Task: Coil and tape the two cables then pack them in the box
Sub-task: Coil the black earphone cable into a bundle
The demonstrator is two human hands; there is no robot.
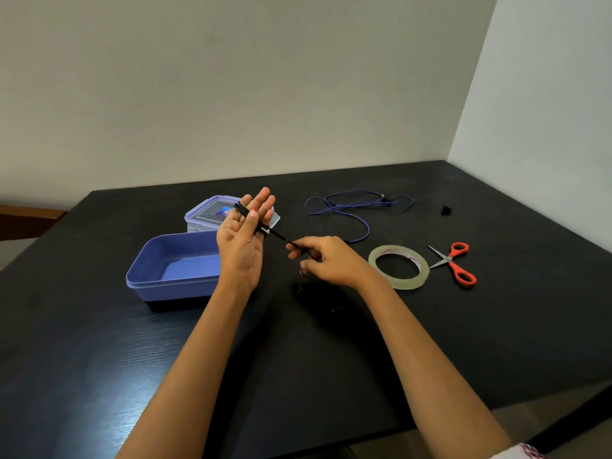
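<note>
- The black cable [278, 235] is thin; several turns wrap the left hand [243, 240], whose fingers are straight and thumb pins the loops.
- The right hand [326, 260] pinches the cable's taut free run.
- The blue cable [351, 210] lies loose and uncoiled toward the table's [99, 342] far edge.
- The box [172, 270] sits open near the left edge.

Black cable [281, 237] slack below the hands blends into the dark table [331, 359].
</note>
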